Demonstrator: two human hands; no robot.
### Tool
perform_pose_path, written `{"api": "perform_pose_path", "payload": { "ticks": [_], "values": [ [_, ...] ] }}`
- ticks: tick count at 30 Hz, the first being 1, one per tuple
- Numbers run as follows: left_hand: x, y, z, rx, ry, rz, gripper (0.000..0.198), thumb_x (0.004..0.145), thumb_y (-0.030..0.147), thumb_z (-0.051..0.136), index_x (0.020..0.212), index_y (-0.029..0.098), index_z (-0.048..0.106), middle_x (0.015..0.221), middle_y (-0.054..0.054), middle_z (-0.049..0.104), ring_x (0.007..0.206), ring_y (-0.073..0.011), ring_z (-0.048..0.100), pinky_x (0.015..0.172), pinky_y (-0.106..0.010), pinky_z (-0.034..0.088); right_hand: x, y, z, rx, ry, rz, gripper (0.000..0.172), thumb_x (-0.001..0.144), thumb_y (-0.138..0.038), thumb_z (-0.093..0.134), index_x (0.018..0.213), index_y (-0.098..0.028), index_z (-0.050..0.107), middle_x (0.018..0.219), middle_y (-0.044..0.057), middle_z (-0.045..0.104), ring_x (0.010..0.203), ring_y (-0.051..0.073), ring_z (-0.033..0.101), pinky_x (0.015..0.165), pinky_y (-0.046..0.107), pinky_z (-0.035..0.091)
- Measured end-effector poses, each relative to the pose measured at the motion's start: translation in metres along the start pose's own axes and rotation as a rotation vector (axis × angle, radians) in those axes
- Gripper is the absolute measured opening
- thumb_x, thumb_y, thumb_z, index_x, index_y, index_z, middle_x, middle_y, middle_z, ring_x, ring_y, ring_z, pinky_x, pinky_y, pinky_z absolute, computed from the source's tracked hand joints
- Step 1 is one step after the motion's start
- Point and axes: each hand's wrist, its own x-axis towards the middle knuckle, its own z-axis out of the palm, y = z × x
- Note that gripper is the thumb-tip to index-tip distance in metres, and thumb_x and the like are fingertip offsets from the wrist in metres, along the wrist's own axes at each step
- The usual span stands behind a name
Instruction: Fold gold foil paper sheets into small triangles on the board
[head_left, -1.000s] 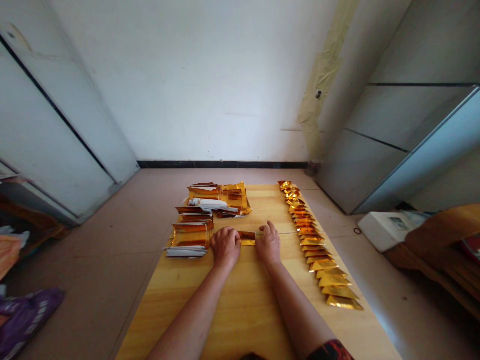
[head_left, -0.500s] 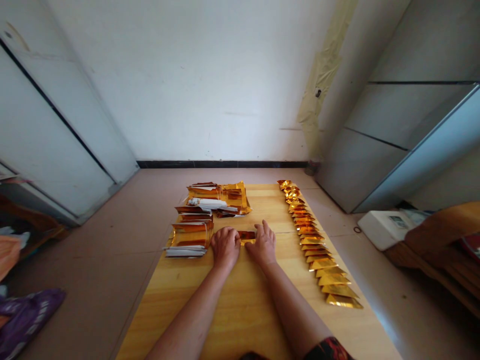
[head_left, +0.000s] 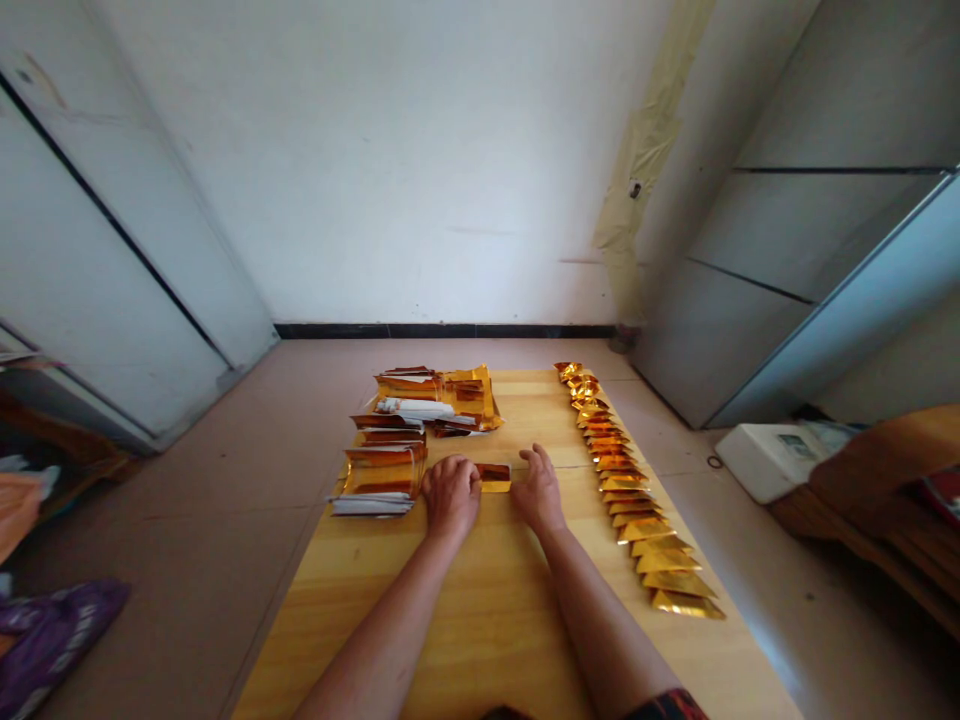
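A small piece of gold foil paper (head_left: 495, 478), folded into a narrow strip, lies across the middle of the wooden table (head_left: 465, 620). Its left end is under the closed fingers of my left hand (head_left: 452, 494). Just beyond its right end is my right hand (head_left: 537, 490), fingers apart and nothing held. To the left of my left hand are stacks of foil paper sheets (head_left: 381, 470), gold and brown with white edges. Over to the right, a long overlapping row of folded gold foil pieces (head_left: 626, 495) runs along the table's side.
More foil sheets (head_left: 472, 385) and a white paper bundle (head_left: 415, 408) lie at the far left of the table. A white wall (head_left: 450, 180) stands beyond the floor. A white box (head_left: 761, 462) is at the right, and a purple bag (head_left: 60, 640) at lower left.
My right hand has moved slightly right, off the foil paper's right end, uncovering it. My left hand stays at the left end.
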Motion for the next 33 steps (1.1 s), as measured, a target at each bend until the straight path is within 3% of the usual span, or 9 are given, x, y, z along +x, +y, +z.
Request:
{"api": "perform_pose_path", "payload": {
  "ticks": [6,14,21,25,29,33],
  "values": [
    [-0.001,-0.001,0.001,0.009,-0.004,-0.004,0.007,0.078,0.019,0.058,0.083,0.024,0.056,0.102,-0.002,0.057,0.102,-0.0203,0.047,0.09,-0.036,0.029,-0.005,-0.021,0.001,-0.112,-0.044,0.024,0.056,0.064,-0.031,0.064,0.118,-0.018,0.053,0.14,0.013,0.039,0.121,0.03,0.041,0.1,0.04,0.029],
    [-0.002,-0.003,0.004,0.003,0.023,0.031,0.014,0.078,0.013,0.053,0.083,0.024,0.058,0.103,-0.003,0.058,0.104,-0.0205,0.046,0.093,-0.037,0.028,-0.003,-0.014,-0.001,-0.149,-0.067,0.005,0.046,0.068,-0.017,0.057,0.114,-0.022,0.059,0.139,0.011,0.041,0.117,0.027,0.045,0.096,0.038,0.031],
    [-0.003,-0.005,0.003,-0.031,0.038,0.013,0.018,0.08,0.011,0.049,0.085,0.024,0.06,0.1,-0.003,0.06,0.101,-0.0194,0.048,0.09,-0.035,0.031,-0.005,-0.015,0.0,-0.116,-0.021,-0.056,0.021,0.071,-0.015,0.056,0.085,-0.025,0.067,0.135,0.005,0.046,0.113,0.023,0.047,0.095,0.038,0.03],
    [-0.003,-0.005,0.001,-0.06,0.046,0.028,0.017,0.077,0.011,0.051,0.081,0.024,0.062,0.098,-0.002,0.06,0.101,-0.0194,0.049,0.091,-0.036,0.032,-0.004,-0.015,0.0,-0.103,0.011,-0.062,0.013,0.075,-0.018,0.056,0.079,-0.024,0.067,0.132,0.005,0.05,0.111,0.022,0.048,0.094,0.038,0.029],
    [-0.004,-0.004,0.0,-0.078,0.07,0.046,0.015,0.072,0.015,0.056,0.082,0.024,0.063,0.101,-0.002,0.06,0.104,-0.0203,0.049,0.093,-0.036,0.031,-0.003,-0.017,-0.003,-0.089,0.0,-0.052,0.011,0.077,-0.019,0.055,0.077,-0.023,0.066,0.13,0.004,0.053,0.11,0.022,0.049,0.093,0.038,0.028],
    [-0.005,-0.002,-0.001,-0.078,0.066,0.059,0.015,0.07,0.019,0.059,0.082,0.024,0.064,0.103,-0.002,0.061,0.105,-0.0212,0.049,0.095,-0.037,0.031,-0.004,-0.02,-0.006,-0.05,0.007,-0.029,0.02,0.075,-0.015,0.054,0.089,-0.024,0.065,0.126,0.004,0.055,0.109,0.021,0.05,0.092,0.036,0.028]
  ]
}}
